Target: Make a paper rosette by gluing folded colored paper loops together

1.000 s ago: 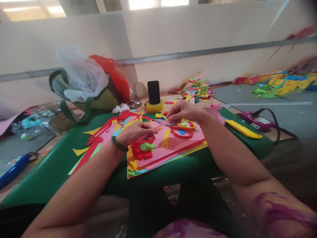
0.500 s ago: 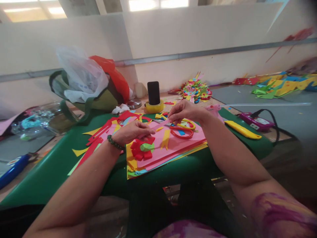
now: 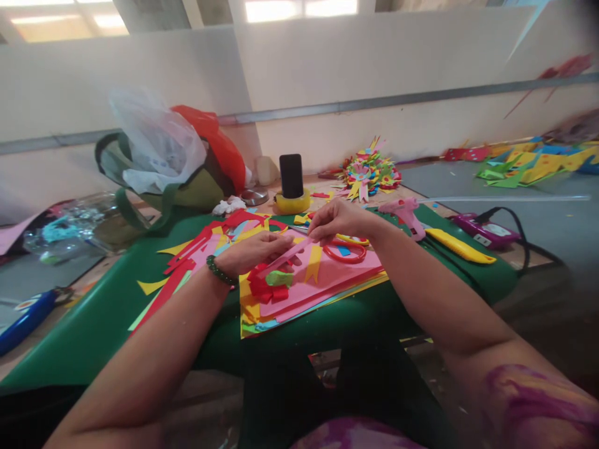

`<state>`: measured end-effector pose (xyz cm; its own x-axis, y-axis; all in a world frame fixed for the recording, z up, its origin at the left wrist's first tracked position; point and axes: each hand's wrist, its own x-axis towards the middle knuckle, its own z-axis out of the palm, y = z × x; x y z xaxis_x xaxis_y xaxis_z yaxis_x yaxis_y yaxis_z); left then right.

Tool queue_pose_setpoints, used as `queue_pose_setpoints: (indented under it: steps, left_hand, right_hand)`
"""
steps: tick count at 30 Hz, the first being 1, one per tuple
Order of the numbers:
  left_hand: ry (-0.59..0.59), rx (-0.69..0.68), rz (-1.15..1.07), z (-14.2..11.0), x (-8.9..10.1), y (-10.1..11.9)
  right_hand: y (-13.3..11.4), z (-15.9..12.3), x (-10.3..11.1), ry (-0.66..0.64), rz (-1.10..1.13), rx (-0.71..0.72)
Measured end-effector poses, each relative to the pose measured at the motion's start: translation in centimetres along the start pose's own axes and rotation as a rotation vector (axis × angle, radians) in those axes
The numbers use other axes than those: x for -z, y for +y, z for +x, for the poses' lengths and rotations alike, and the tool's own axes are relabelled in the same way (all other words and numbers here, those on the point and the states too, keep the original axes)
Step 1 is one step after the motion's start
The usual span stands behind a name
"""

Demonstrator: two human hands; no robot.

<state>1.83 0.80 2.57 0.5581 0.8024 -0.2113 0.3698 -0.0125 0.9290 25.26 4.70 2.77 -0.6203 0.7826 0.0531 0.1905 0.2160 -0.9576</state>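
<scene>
A thin pink paper strip (image 3: 287, 252) stretches between my two hands above a stack of coloured paper sheets (image 3: 322, 280) on a green table (image 3: 107, 312). My left hand (image 3: 255, 251), with a bead bracelet on the wrist, pinches the strip's lower end. My right hand (image 3: 339, 218) pinches its upper end. Just below the left hand lies a red paper rosette with a green centre (image 3: 271, 282). Red-handled scissors (image 3: 344, 249) lie on the pink sheet under my right hand.
A pink glue gun (image 3: 405, 212), a yellow utility knife (image 3: 461, 245) and a purple device with a black cable (image 3: 486, 229) lie at the right. A phone stands in a yellow tape roll (image 3: 291, 187). Bags (image 3: 163, 162) sit at the back left, paper rosettes (image 3: 367, 171) behind.
My right hand has drawn back toward me and slightly left, lifting the strip's upper end off the sheet. The left hand has stayed nearly in place.
</scene>
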Motion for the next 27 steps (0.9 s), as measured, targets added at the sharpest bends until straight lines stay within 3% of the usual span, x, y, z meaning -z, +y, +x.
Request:
queue_pose_setpoints:
  steps: [5, 15, 23, 27]
  left_hand:
    - [0.021, 0.025, -0.052, 0.3, -0.4, -0.3]
    - [0.177, 0.004, -0.002, 0.3, -0.4, -0.4]
    - [0.081, 0.030, -0.083, 0.5, 0.2, -0.3]
    - [0.105, 0.032, -0.089, 0.7, 1.0, -0.8]
  right_hand:
    - [0.2, 0.4, -1.6, -0.005, 0.066, 0.011]
    - [0.4, 0.5, -1.6, 0.028, 0.071, 0.019]
    - [0.1, 0.1, 0.9, 0.097, 0.074, 0.029]
    - [-0.1, -0.5, 1.5, 0.131, 0.072, 0.038]
